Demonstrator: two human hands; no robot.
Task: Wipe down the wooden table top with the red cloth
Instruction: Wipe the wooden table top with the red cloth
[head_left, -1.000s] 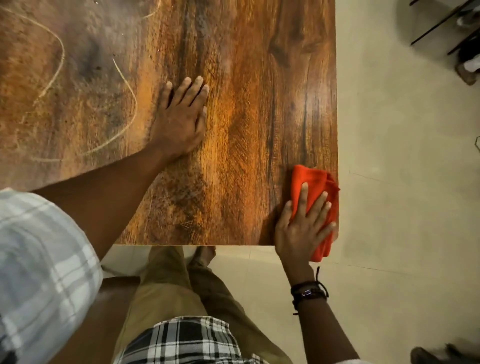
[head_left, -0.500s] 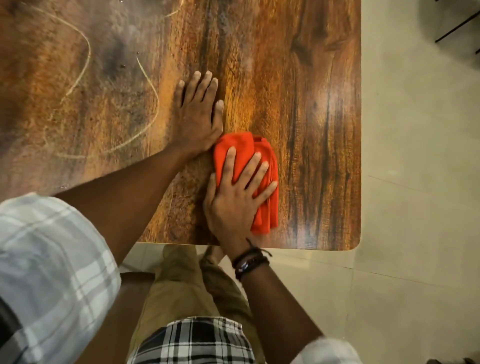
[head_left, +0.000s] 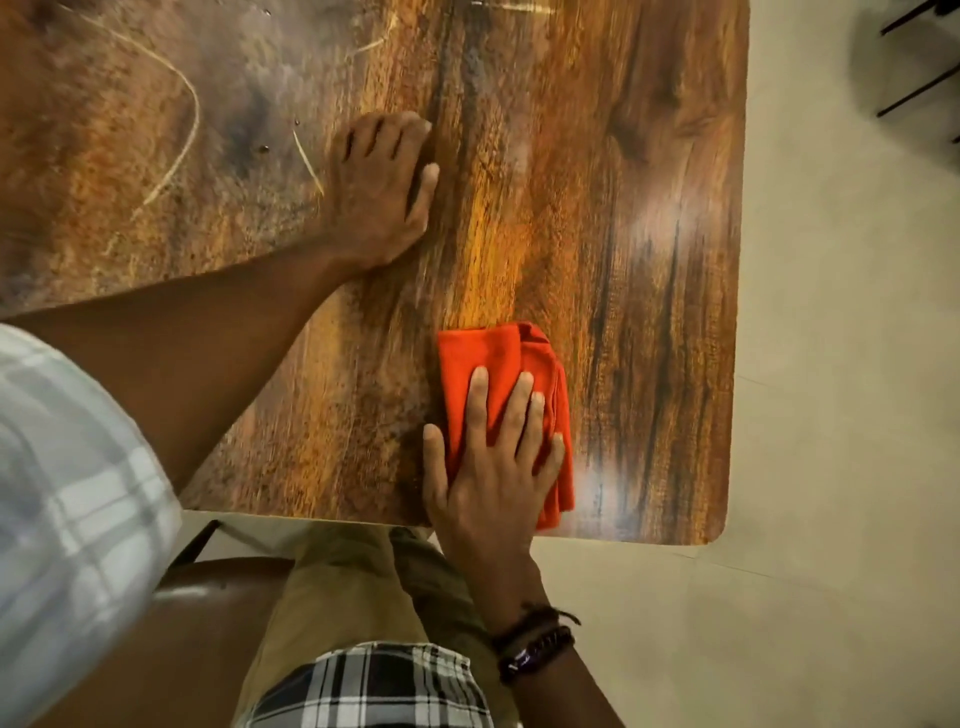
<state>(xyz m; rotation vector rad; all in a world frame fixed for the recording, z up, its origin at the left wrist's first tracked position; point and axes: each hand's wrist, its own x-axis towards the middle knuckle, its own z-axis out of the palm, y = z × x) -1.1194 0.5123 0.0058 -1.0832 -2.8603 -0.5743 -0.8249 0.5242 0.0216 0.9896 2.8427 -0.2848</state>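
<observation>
Far left, a plaid sleeve (head_left: 67, 493) fills the corner, blurred and cut off by the frame. Out beyond it, pale curved marks (head_left: 176, 114) streak the wooden table top (head_left: 649, 156), well left of the left hand's fingers. Now the left hand (head_left: 382, 192): palm down on the wood, holding nothing, fingers side by side, thumb lying along its right side. The fingertips are smeared with blur, so how far they bend is hard to make out.

Moving right, the red cloth (head_left: 493, 364) lies folded near the table's front edge, its long axis running away from the person, in line with the right hand's fingers. Its far end pokes out past the fingertips; its near end is hidden under the palm. Stacked folds show just beyond the little finger.

The right hand (head_left: 488, 478) presses flat on it, four fingers straight and slightly spread, thumb off the cloth's left edge on bare wood. Dark bracelets (head_left: 535, 639) ring the wrist.

Further right, pale floor (head_left: 831, 415); thin dark legs (head_left: 919, 62) are cut off at the top corner, too little to identify.
</observation>
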